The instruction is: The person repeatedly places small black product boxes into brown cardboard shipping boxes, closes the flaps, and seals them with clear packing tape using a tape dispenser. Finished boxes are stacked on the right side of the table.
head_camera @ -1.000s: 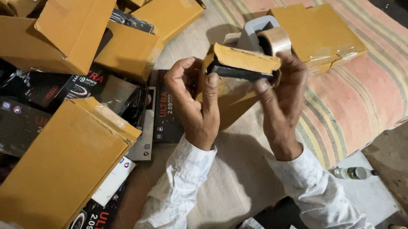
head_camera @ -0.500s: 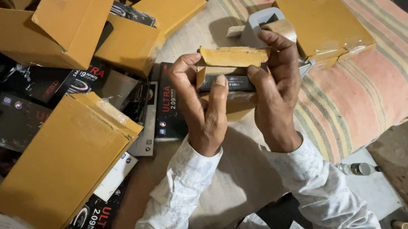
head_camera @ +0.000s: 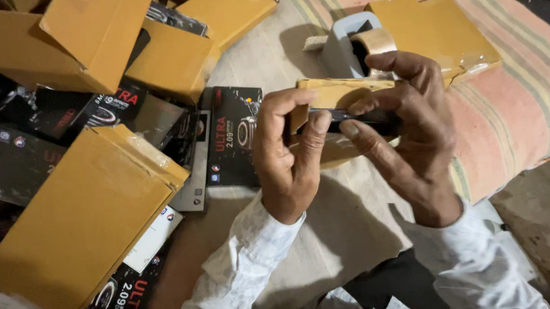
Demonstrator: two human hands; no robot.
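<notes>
Both hands, left point(head_camera: 285, 157) and right point(head_camera: 409, 132), clamp a small carton point(head_camera: 335, 95), black box point(head_camera: 350, 118) half in, flap unsealed; tape dispenser point(head_camera: 351, 43) waits beyond.

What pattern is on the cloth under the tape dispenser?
Stripes: broad pink bands on the cloth with thin green, yellow and cream lines, seen in the head view behind the tape dispenser.

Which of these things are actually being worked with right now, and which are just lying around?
In use:
left hand
right hand
small yellow-brown carton, held by both hands, something black in it

Lying about:
tape dispenser
flat carton on striped cloth
large carton
black product boxes
</notes>
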